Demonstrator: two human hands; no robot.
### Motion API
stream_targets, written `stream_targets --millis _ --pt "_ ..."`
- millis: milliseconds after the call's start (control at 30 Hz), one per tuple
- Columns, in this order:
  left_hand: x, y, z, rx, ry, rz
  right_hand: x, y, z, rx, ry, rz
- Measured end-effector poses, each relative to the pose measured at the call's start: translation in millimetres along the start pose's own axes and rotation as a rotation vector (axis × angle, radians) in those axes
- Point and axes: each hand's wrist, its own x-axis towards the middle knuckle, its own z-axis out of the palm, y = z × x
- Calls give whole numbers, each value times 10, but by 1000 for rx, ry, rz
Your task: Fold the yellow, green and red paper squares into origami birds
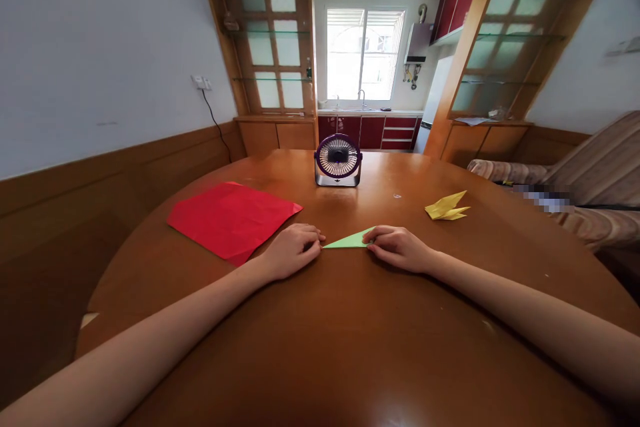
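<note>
- Fingertips of the left hand point(293, 250) are pressed down on the left point of a green paper point(350, 240), while the right hand point(397, 248) is curled over its right end, pinching or pinning it there; which of the two cannot be told.
- Green paper is seen folded into a flat, narrow triangle, lying on the tabletop point(350, 347) near its middle, between the two hands and touching both.
- Folding is judged to be at an early to middle stage: a slim pointed shape has been made, yet nothing like the finished yellow folded figure point(447, 207), which is set down toward the right edge, well apart from the right hand.
- A red paper sheet point(233, 219) is left flat and unfolded toward the left edge, its near corner just beside the left hand; it is judged untouched so far.
- A small desk fan point(338, 160) stands upright toward the far edge, well behind the green paper.
- Open room is offered by the broad bare wood between the hands and the near edge, crossed only by both forearms.
- Leftward moves are hemmed by the red sheet; rightward, bare wood lies before the yellow figure, and the rounded right edge curves away beyond it.
</note>
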Motion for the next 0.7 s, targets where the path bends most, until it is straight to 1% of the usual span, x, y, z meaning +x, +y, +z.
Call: stream_targets --millis 100,167,233,300,400,467,533,600,700 --pt "46 85 44 86 24 -85 10 -11 1 -8 12 -24" --pt "69 105 80 116 9 -63 16 -29 -5 1 30 -40" --pt "79 94 111 124 -18 -9 18 -48 -15 21 65 -59" --pt "75 68 130 123 -21 16 17 -60 -23 25 146 -52" --pt "57 34 135 141 38 39 21 -59 -23 16 323 9" --pt "49 25 130 174 76 81 28 -55 -20 50 403 52" --pt "49 24 124 200 91 123 36 -58 -24 135 424 96" --pt "54 26 120 212 83 147 39 -75 -37 206 420 132" --pt "61 32 116 236 64 161 35 -117 -57 204 395 135"
